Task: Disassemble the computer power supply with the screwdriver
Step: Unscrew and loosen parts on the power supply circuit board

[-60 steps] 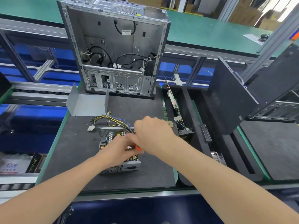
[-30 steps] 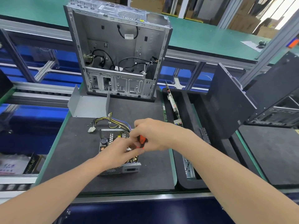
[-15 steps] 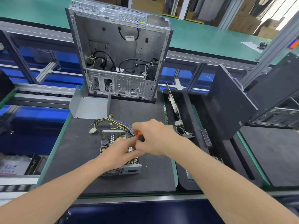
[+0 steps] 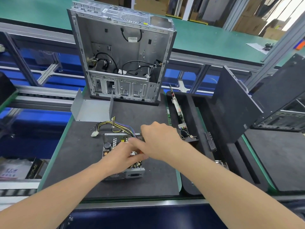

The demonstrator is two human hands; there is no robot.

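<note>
- Power supply [image 4: 123,175] sits mid-tabletop [image 4: 79,162] with its lid off. The grey cover [image 4: 92,111] lies behind it, so opening looks done.
- The hands are close together over the exposed board. The right hand [image 4: 158,141] probably grips the screwdriver [image 4: 140,152], though only an orange sliver shows. The left hand [image 4: 122,156] rests on the internals, grip unclear.
- Board screws are likely what is left.
- The tabletop has a black mat. A gutted computer case [image 4: 122,52] stands behind, with green benches beyond.

Open-topped grey power supply [image 4: 115,141], lying flat.
It sits directly beneath the grip. The screwdriver [image 4: 140,152] shows only an orange sliver inside the right hand [image 4: 158,142].
</note>
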